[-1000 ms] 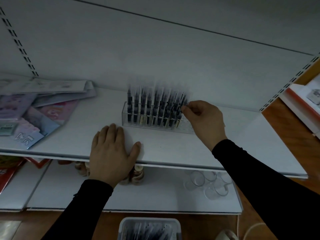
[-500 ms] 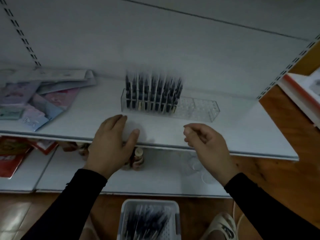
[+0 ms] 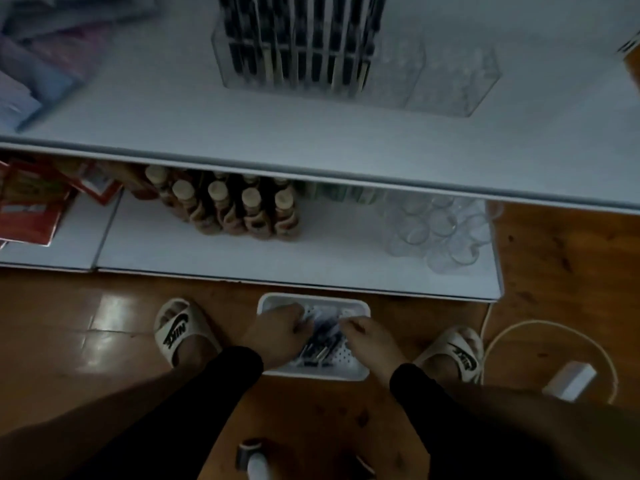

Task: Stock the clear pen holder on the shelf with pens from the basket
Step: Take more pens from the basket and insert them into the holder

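Two hands — left [image 3: 277,336], right [image 3: 372,342] — curled among pens [image 3: 320,344] in one basket [image 3: 313,297], grip unclear.

Both arms in black sleeves reach straight down; the left hand [image 3: 277,332] and right hand [image 3: 372,339] hang close together, fingers curled downward, grip unclear.

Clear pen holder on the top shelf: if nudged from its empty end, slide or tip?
The clear pen holder probably slides: it looks long and low on the smooth white shelf. The pens fill only its left part, so it may pivot around that heavier end. The tall upright pens could rattle.
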Available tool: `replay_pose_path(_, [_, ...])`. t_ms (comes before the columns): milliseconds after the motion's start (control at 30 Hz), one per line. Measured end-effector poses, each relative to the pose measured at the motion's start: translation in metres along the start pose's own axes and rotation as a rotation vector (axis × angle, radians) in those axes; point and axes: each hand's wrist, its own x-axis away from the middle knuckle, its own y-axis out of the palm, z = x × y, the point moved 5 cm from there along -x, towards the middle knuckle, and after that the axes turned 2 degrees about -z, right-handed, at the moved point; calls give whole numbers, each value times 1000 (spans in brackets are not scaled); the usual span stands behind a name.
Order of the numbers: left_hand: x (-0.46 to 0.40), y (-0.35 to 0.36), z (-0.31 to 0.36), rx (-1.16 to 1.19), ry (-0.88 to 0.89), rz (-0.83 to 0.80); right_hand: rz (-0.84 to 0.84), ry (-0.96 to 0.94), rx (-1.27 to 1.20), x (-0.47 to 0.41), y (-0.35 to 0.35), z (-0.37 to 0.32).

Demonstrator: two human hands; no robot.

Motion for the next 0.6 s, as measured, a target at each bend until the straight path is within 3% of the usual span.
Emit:
replay_pose_path(300, [-92,90,-41,0,-208,-232,-79,457,-493,-93,28,78])
replay_pose_path(433, [-115,112,-50,-51,-279,-244,-80,518,-680,-115,38,94])
replay_pose_path(600, [-127,130,-50,-64,-342,-156,-89,450,-840,-135,47,101])
